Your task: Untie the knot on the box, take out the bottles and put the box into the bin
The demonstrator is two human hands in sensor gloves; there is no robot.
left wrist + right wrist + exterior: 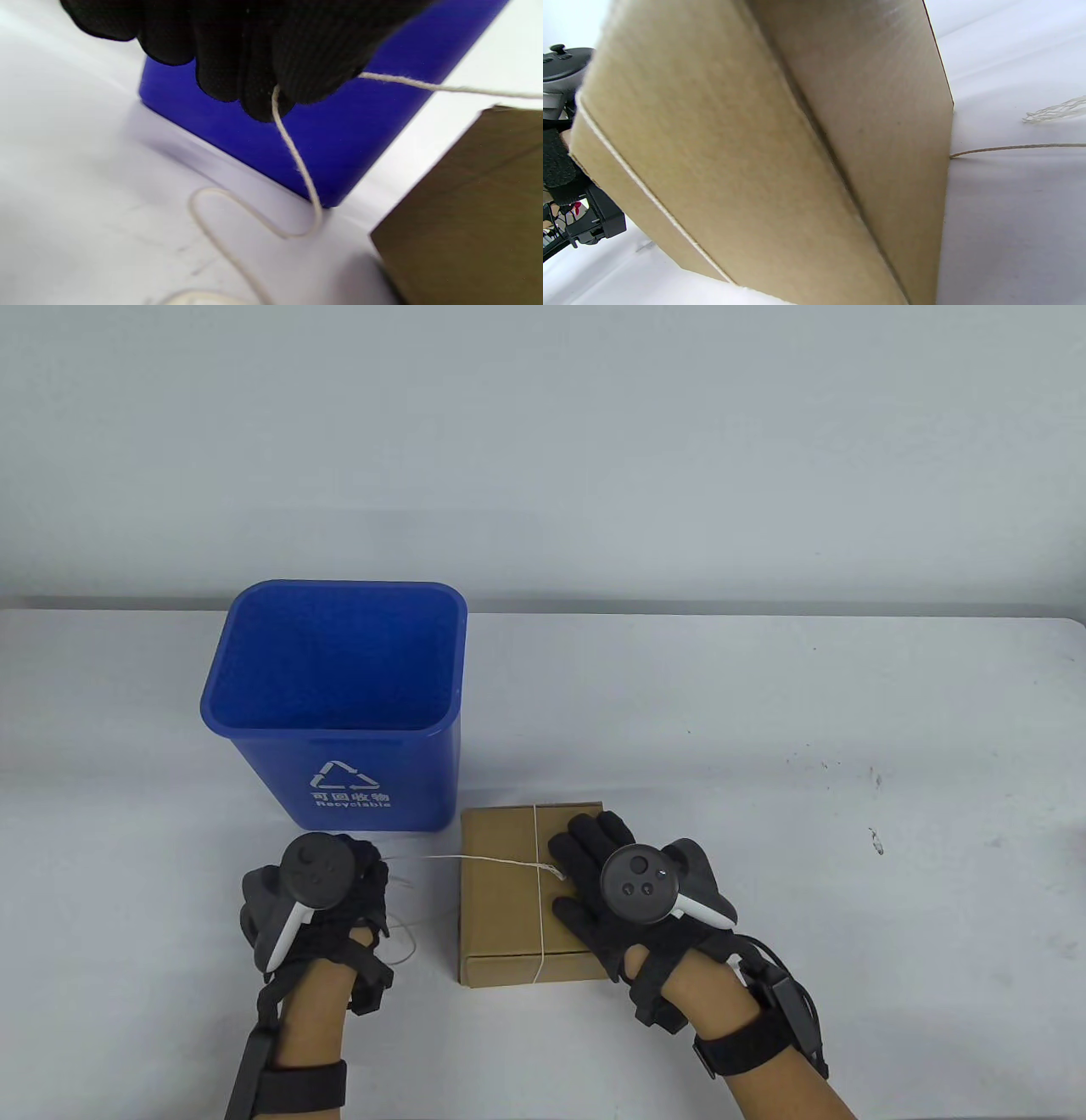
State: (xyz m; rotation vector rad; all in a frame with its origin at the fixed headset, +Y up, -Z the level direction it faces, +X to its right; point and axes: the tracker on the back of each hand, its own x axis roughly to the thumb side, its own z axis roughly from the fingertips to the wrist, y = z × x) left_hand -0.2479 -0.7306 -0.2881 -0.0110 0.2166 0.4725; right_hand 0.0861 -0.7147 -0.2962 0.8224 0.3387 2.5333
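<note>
A white table (764,712) fills the lower half of the table view, its far edge running across mid-frame against a plain pale grey wall (543,432). Dark specks and scuffs mark the tabletop at centre right of the frame. A blue bin (335,704) printed with a white recycling symbol stands left of centre, open at the top. Just beside its lower right corner lies a flat brown cardboard box (509,899), closed and crossed by white string (475,861).

The left hand (327,891), at lower left of the frame, pinches the string between gloved fingertips (263,97); one length runs taut from there to the box top, and a slack tail curls on the table beneath the hand. The right hand (607,882) lies flat on the right part of the lid, fingers straight and spread, pressing the box down beside the point where the strings cross.

Whatever the box holds is hidden by its closed flaps. The trackers cover the backs of both hands, and the knot itself is too small to make out in the table view. In the right wrist view the box side fills most of the frame, no fingers show, and a frayed string end lies at the right edge. The left wrist view is blurred, with the bin wall and a box corner cut off by the frame.
</note>
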